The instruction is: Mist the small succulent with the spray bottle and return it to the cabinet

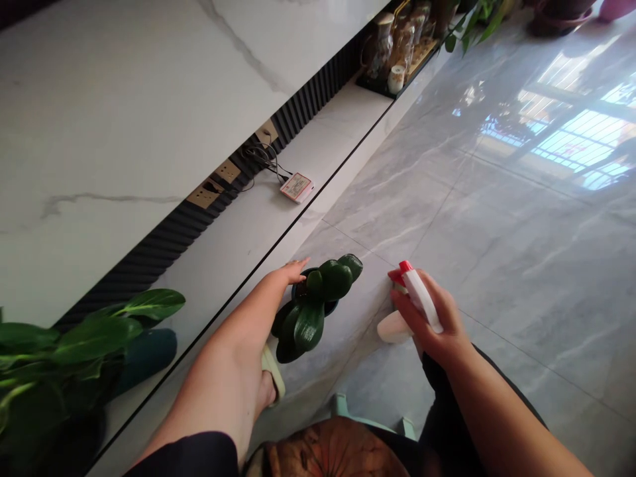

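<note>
Head view, plant [311, 321] at left fingers [294, 271], sprayer [420, 298] in right fingers [408, 311]

Head view, downward (and forward)

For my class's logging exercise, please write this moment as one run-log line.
left hand: at potted plant | right hand: holding spray bottle | white box: on ledge

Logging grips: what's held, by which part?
Right hand: white, red-tipped plastic spray bottle, by its head. Left hand: at round dark pot's rim, grip unclear.
</note>
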`<state>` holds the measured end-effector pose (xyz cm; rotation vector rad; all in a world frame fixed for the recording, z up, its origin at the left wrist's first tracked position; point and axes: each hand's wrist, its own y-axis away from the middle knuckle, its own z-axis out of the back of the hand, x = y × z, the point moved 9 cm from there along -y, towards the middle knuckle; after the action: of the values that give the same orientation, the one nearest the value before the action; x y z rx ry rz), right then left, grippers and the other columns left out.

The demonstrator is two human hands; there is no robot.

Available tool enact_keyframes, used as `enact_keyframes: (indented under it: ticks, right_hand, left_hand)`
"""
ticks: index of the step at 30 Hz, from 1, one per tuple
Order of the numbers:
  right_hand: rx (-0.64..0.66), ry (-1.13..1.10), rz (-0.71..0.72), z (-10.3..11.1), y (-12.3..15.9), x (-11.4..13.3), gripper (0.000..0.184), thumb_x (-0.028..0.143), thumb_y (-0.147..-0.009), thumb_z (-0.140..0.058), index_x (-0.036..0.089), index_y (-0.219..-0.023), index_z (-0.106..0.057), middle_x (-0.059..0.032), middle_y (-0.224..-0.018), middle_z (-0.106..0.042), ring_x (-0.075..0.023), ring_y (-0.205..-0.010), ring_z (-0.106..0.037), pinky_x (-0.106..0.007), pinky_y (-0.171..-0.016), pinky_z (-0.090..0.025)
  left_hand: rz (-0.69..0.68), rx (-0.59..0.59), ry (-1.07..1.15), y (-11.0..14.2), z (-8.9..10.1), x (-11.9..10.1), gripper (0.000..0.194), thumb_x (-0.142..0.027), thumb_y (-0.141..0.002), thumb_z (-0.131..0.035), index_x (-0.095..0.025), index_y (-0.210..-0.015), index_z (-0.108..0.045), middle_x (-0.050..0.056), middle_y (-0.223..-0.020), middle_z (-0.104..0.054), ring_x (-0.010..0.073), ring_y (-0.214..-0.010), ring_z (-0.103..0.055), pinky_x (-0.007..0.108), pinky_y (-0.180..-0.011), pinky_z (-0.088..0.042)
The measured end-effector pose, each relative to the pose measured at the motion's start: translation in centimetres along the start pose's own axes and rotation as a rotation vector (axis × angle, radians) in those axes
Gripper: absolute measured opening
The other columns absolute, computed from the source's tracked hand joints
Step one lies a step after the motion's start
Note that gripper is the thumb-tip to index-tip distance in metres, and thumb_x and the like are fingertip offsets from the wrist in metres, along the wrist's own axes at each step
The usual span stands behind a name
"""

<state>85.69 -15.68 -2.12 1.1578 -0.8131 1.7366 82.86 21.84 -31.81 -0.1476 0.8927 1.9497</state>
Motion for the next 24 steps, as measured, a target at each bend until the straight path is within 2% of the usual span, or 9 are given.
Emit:
enact_keyframes:
  ticks: [3, 6, 9, 12, 14, 17, 19, 21, 24]
  right_hand:
    - [-0.002, -0.019, 0.074, -0.4, 0.2, 0.4, 0.025, 0.043, -0.1, -0.067, 0.033, -0.122, -0.071, -0.0047, -0.11, -0.078, -0.0263, -0.098, -0.075, -0.047, -0.091, -0.064]
    - [0.012, -0.01, 0.14, -0.8, 0.5, 0.7, 0.022, 0.043, -0.1, -0.065, 0.033, -0.119, -0.07, -0.0048, -0.107, -0.077, -0.0262, -0.097, -0.074, -0.046, -0.09, -0.063]
    - [0.036, -0.006, 0.204, -1.2, 0.8, 0.9, 0.022, 0.043, -0.101, -0.062, 0.033, -0.119, -0.069, -0.0058, -0.107, -0.076, -0.0271, -0.1, -0.072, -0.046, -0.09, -0.062]
    - [0.05, -0.018, 0.27, -1.3, 1.6, 0.9, 0.025, 0.044, -0.101, -0.058, 0.034, -0.122, -0.068, -0.0062, -0.106, -0.075, -0.0271, -0.101, -0.071, -0.046, -0.093, -0.062]
    - [0.042, -0.016, 0.305, -1.2, 2.4, 0.7, 0.027, 0.045, -0.102, -0.057, 0.033, -0.123, -0.068, -0.0066, -0.105, -0.075, -0.0268, -0.101, -0.07, -0.047, -0.095, -0.062]
    - [0.027, -0.017, 0.357, -1.2, 4.5, 0.5, 0.029, 0.045, -0.101, -0.056, 0.029, -0.122, -0.068, -0.0083, -0.104, -0.074, -0.0273, -0.101, -0.071, -0.047, -0.094, -0.062]
    - [0.018, -0.023, 0.388, -1.3, 6.2, 0.4, 0.03, 0.043, -0.101, -0.057, 0.027, -0.123, -0.068, -0.0095, -0.106, -0.074, -0.0275, -0.102, -0.071, -0.047, -0.095, -0.062]
    - [0.013, -0.021, 0.41, -1.8, 8.2, 0.2, 0.03, 0.042, -0.101, -0.057, 0.026, -0.123, -0.068, -0.0106, -0.107, -0.075, -0.0272, -0.103, -0.072, -0.047, -0.096, -0.062]
    - [0.003, -0.023, 0.426, -2.5, 11.1, -0.4, 0.029, 0.042, -0.101, -0.057, 0.024, -0.12, -0.068, -0.0115, -0.107, -0.076, -0.0271, -0.1, -0.074, -0.046, -0.094, -0.063]
  left_hand:
    - [-0.017, 0.007, -0.099, 3.5, 1.5, -0.2, 0.061, -0.022, -0.079, -0.08, -0.02, -0.138, -0.066, 0.019, -0.135, -0.071, 0.0362, -0.135, -0.061, 0.047, -0.119, -0.042]
    - [-0.03, -0.054, -0.179, 9.4, 3.5, -0.6, 0.066, -0.023, -0.087, -0.068, -0.016, -0.152, -0.056, 0.022, -0.141, -0.066, 0.0366, -0.139, -0.058, 0.047, -0.123, -0.038]
    - [-0.043, -0.13, -0.238, 17.8, 5.4, -0.8, 0.07, -0.027, -0.09, -0.063, -0.015, -0.158, -0.05, 0.021, -0.139, -0.066, 0.0369, -0.137, -0.059, 0.049, -0.123, -0.04]
    - [-0.053, -0.218, -0.28, 27.7, 6.5, 0.0, 0.068, -0.034, -0.091, -0.061, -0.017, -0.157, -0.051, 0.019, -0.135, -0.069, 0.0383, -0.134, -0.061, 0.053, -0.121, -0.044]
    - [-0.093, -0.337, -0.313, 34.7, 6.8, 1.0, 0.066, -0.042, -0.094, -0.056, -0.022, -0.157, -0.05, 0.018, -0.136, -0.069, 0.0386, -0.133, -0.063, 0.056, -0.118, -0.047]
    - [-0.115, -0.561, -0.352, 44.8, 6.0, 3.0, 0.06, -0.047, -0.099, -0.051, -0.029, -0.156, -0.05, 0.017, -0.14, -0.069, 0.0377, -0.131, -0.066, 0.057, -0.115, -0.05]
    - [-0.118, -0.681, -0.374, 50.4, 4.5, 4.2, 0.059, -0.048, -0.1, -0.052, -0.03, -0.157, -0.049, 0.017, -0.139, -0.068, 0.0375, -0.13, -0.067, 0.057, -0.112, -0.053]
    - [-0.121, -0.778, -0.418, 54.8, 2.5, 4.7, 0.059, -0.045, -0.101, -0.053, -0.035, -0.158, -0.047, 0.016, -0.142, -0.067, 0.0379, -0.128, -0.068, 0.061, -0.112, -0.052]
    - [-0.131, -0.86, -0.485, 58.9, -0.6, 4.9, 0.055, -0.042, -0.101, -0.053, -0.033, -0.156, -0.05, 0.017, -0.147, -0.067, 0.0401, -0.135, -0.065, 0.065, -0.111, -0.05]
